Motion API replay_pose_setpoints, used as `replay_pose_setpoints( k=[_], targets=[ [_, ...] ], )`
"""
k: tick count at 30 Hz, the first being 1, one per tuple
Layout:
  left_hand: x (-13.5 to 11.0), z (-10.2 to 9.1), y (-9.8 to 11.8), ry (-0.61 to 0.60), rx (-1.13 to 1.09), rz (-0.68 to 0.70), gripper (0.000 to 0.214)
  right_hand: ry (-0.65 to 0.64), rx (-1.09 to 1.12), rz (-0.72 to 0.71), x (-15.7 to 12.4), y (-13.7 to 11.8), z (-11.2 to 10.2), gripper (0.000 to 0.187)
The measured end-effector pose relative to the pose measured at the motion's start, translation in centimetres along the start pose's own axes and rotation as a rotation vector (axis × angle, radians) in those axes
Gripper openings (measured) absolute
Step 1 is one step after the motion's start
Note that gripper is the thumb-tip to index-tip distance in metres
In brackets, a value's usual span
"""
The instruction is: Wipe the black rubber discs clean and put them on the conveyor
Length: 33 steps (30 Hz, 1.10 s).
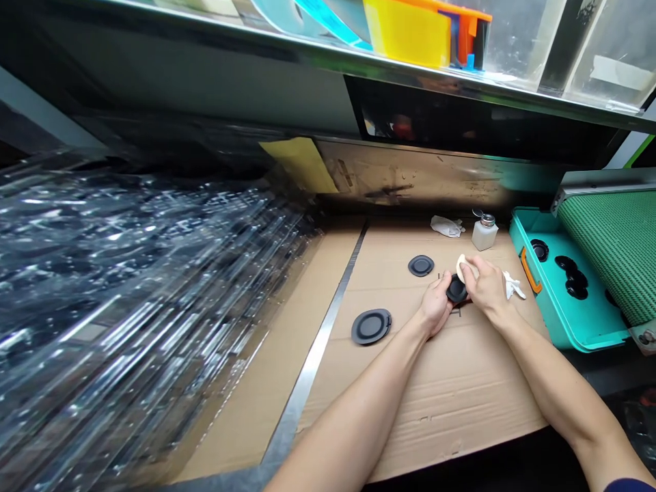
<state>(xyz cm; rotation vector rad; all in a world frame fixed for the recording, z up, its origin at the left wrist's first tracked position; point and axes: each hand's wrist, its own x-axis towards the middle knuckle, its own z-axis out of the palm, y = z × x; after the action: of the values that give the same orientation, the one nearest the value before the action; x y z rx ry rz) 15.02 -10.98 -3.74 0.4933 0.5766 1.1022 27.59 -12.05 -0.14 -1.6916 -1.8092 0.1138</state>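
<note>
One black disc (456,290) in hand.
My left hand (436,301) pinches it, my right hand (484,281) one cream pad (460,268); two other discs (372,326) lie nearer the cardboard's (471,376) left edge.

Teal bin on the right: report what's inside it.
Several black round parts lie in the teal bin. The green belt overhangs its right side, so anything under there is hidden.

Below the turquoise bin (558,311), a dark navy sleeve (628,486) edged the right arm (551,383), its forearm bare; left of the bin, the left forearm (376,393), left hand (435,305) and right hand (486,283) were bare.
</note>
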Motion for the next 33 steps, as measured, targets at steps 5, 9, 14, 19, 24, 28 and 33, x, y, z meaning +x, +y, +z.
replay_pose_setpoints(
  k=[5,9,14,19,24,28,33],
  targets=[
    [0.4,-0.3,0.3,0.027,-0.095,-0.043,0.032,-0.063,-0.119,0.052,-0.6,-0.7,0.5,0.034],
    [0.3,-0.5,1.0,0.038,-0.157,-0.083,0.041,-0.168,-0.306,0.089,-1.4,-2.1,0.8,0.041],
    [0.0,-0.4,1.3,0.009,-0.175,-0.084,0.042,-0.191,-0.350,0.075,-1.8,-2.8,0.9,0.042],
    [0.0,-0.2,1.4,0.022,-0.187,-0.095,0.040,-0.234,-0.316,0.025,-1.3,-2.3,1.1,0.042],
    [0.0,-0.4,1.6,0.026,-0.181,-0.054,0.043,-0.206,-0.222,0.047,-1.2,-1.9,0.6,0.035],
    [0.0,-0.7,1.7,0.004,-0.157,-0.086,0.037,-0.274,-0.066,-0.023,-1.6,-1.5,-0.1,0.028],
    [0.1,-0.5,1.0,0.008,-0.079,-0.034,0.033,-0.196,0.129,0.009,-1.0,-0.4,-0.6,0.022]
  ],
)
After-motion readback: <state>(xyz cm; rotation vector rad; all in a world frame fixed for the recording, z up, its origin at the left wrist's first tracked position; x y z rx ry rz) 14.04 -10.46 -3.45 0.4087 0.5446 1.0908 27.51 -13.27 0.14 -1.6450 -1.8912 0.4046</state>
